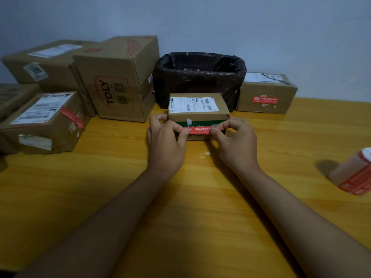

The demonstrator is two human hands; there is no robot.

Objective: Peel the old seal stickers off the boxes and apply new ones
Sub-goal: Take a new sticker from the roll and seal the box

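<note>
A wide yellow-orange wooden table (200, 197) is stretching across the room, with brown cardboard boxes crowding its far left and a bin lined with a black plastic bag (199, 77) sitting against the wall. Just in front of that bin, a small brown cardboard box with a white shipping label on top (197, 109) is standing at the middle of the table. A person is reaching both bare arms toward its near side. The left hand (166, 145) and the right hand (235, 145) are each pinching one end of a narrow red seal sticker with white print (198, 130), stretching it flat against the box front. A roll of red stickers (355, 175) is lying at the right edge. The strip could be going on crooked or creased if one end touches down first.
</note>
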